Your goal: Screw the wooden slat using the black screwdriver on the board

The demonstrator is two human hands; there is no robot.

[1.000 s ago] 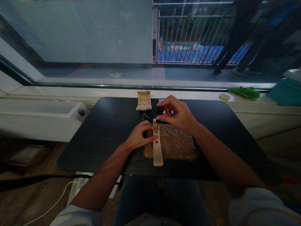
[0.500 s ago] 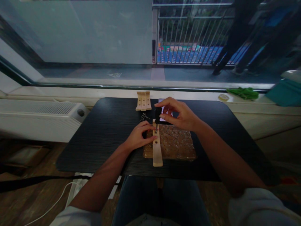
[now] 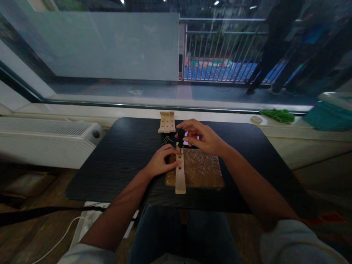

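Note:
My right hand point(image 3: 202, 137) holds a black-handled screwdriver point(image 3: 180, 137) upright, its shaft pointing down at a hole in a pale wooden piece point(image 3: 180, 181). That piece has several holes and lies lengthwise across a brown block point(image 3: 203, 170) in clear wrap. My left hand point(image 3: 163, 160) grips the wooden piece from the left, thumb and fingers on either side of the hole under the screwdriver tip. Whether a screw sits in that hole is too small to tell. Behind my left hand lie several screws point(image 3: 167, 139). Farther back stand similar wooden pieces point(image 3: 167, 122) side by side.
A lit phone point(image 3: 191, 139) lies partly hidden behind my right hand on the black table point(image 3: 115, 165). A green cloth point(image 3: 279, 116), a roll of tape point(image 3: 256, 120) and a teal container point(image 3: 327, 113) rest on the sill. A white radiator point(image 3: 49, 141) stands left.
The camera view has tilted up slightly. My right hand's fingers have shifted around the screwdriver handle, which now stands straighter. My left hand keeps its place on the wooden piece.

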